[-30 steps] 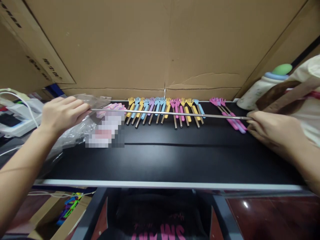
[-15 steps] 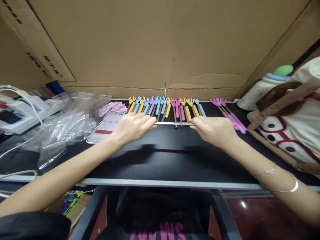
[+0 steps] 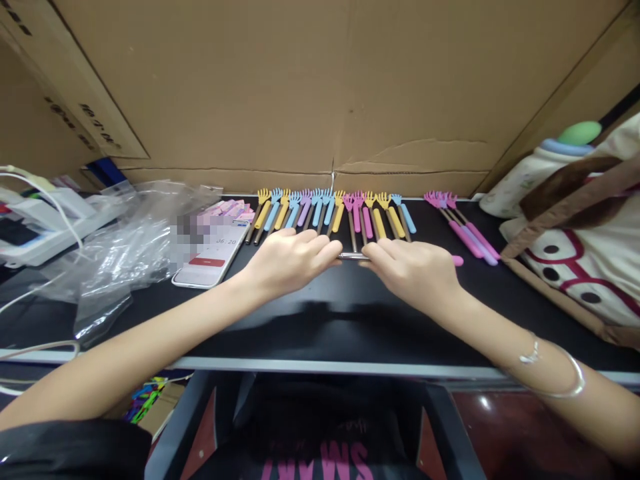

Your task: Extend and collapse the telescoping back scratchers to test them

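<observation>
My left hand and my right hand meet over the middle of a black table, each pinching an end of a telescopic back scratcher pushed nearly fully short. Only a short silver piece shows between my fingers, and its pink handle tip sticks out to the right of my right hand. Just behind lies a row of several back scratchers with yellow, blue, purple and pink hand-shaped heads. A small group of pink and purple scratchers lies further right.
A phone showing a timer lies left of my hands, beside crumpled clear plastic bags. Cardboard boxes wall the back. A cloth bag and a bottle stand at the right. White devices with cables sit at the far left.
The scratcher's long silver rod, stretched wide between my hands a second ago, has been pushed together. Both hands came in to the middle of the table.
</observation>
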Tool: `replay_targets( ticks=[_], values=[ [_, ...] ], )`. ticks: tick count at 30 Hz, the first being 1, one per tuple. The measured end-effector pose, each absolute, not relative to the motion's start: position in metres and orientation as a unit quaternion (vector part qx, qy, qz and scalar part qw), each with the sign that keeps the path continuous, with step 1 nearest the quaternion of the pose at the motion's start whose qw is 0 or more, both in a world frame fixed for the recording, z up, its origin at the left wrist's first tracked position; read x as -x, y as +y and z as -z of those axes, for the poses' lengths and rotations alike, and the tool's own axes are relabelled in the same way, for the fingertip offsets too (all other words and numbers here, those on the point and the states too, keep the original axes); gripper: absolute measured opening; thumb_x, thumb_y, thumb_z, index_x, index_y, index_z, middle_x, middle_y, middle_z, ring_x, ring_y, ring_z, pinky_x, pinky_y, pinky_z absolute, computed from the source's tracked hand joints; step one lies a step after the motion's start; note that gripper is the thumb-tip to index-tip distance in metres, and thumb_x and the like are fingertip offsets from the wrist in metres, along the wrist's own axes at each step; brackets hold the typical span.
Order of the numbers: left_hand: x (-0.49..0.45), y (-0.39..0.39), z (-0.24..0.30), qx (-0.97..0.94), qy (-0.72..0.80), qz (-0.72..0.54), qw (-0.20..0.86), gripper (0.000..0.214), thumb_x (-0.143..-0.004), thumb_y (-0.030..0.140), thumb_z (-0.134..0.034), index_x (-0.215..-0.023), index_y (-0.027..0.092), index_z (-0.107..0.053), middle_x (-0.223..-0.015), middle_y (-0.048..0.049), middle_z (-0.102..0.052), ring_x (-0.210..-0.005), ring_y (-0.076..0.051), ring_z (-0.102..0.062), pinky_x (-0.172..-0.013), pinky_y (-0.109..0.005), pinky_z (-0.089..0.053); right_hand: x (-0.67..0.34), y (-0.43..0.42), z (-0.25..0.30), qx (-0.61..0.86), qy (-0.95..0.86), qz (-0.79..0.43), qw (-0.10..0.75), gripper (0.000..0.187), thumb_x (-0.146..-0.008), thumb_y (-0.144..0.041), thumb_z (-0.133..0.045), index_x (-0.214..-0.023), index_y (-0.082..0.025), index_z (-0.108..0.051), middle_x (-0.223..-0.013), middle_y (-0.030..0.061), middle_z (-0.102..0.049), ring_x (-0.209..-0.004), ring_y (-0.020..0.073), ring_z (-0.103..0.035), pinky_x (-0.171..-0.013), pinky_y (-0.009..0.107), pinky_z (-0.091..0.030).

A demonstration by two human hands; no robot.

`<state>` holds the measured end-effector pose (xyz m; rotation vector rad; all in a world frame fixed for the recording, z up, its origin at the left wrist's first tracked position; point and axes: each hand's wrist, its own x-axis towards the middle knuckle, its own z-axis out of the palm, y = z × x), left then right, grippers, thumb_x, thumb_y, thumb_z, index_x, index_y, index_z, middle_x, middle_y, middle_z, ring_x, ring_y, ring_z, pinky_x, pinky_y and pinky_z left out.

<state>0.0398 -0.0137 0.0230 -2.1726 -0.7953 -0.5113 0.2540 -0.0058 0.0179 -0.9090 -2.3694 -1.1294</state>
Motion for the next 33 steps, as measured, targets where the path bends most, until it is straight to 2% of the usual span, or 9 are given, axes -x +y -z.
replay_targets(
  ticks=[7,10,14,19,27,33],
  values=[
    [0.045,0.011,-0.037,0.802,-0.398,0.160,0.414,0.035,-0.097,0.038,-0.039,-0.070,0.020,-0.053,-0.062,-0.0015,-0.054,-0.062,-0.016,-0.046,-0.051,-0.029,-0.022,-0.347,0.031,-0.033,0.437,-0.811,0.379,0.085,0.048,-0.096,-0.046,-0.026,-0.072,-0.018,-0.056,-0.062,0.0027,-0.055,-0.056,0.0113,-0.045,-0.049,0.026,-0.016],
    [0.103,0.015,-0.040,0.775,-0.468,0.138,0.402,0.033,-0.095,0.033,-0.040,-0.065,0.019,-0.045,-0.059,-0.0006,-0.048,-0.062,-0.016,-0.038,-0.051,-0.027,-0.021,-0.406,0.039,-0.035,0.507,-0.781,0.364,0.035,0.044,-0.096,-0.046,-0.027,-0.074,-0.019,-0.055,-0.067,0.0060,-0.058,-0.065,0.0135,-0.048,-0.054,0.025,-0.025],
    [0.148,0.011,-0.036,0.759,-0.476,0.096,0.434,0.031,-0.092,0.034,-0.043,-0.065,0.019,-0.044,-0.059,0.0003,-0.047,-0.065,-0.015,-0.041,-0.053,-0.025,-0.025,-0.448,0.036,-0.032,0.524,-0.784,0.333,0.001,0.033,-0.094,-0.041,-0.035,-0.085,-0.018,-0.057,-0.078,0.0107,-0.061,-0.074,0.0162,-0.050,-0.065,0.026,-0.031],
    [0.160,0.005,-0.037,0.739,-0.463,0.109,0.478,0.034,-0.091,0.036,-0.043,-0.062,0.019,-0.044,-0.056,0.0004,-0.047,-0.063,-0.015,-0.041,-0.051,-0.024,-0.024,-0.464,0.035,-0.033,0.574,-0.753,0.322,-0.008,0.020,-0.087,-0.033,-0.045,-0.083,-0.019,-0.058,-0.081,0.0122,-0.062,-0.076,0.0191,-0.052,-0.064,0.028,-0.032],
    [0.171,0.015,-0.033,0.740,-0.514,0.127,0.415,0.034,-0.089,0.039,-0.043,-0.062,0.019,-0.049,-0.057,-0.0001,-0.049,-0.063,-0.015,-0.041,-0.050,-0.023,-0.020,-0.460,0.033,-0.027,0.556,-0.759,0.338,-0.004,0.023,-0.087,-0.034,-0.043,-0.088,-0.018,-0.060,-0.085,0.0105,-0.066,-0.074,0.0184,-0.054,-0.064,0.027,-0.032],
    [0.162,0.023,-0.028,0.744,-0.432,0.156,0.486,0.032,-0.090,0.037,-0.043,-0.065,0.020,-0.054,-0.059,0.0009,-0.056,-0.061,-0.014,-0.045,-0.047,-0.023,-0.022,-0.431,0.040,-0.029,0.552,-0.764,0.334,0.028,0.033,-0.091,-0.039,-0.038,-0.086,-0.016,-0.061,-0.081,0.0099,-0.067,-0.070,0.0155,-0.055,-0.056,0.025,-0.027]
  ],
)
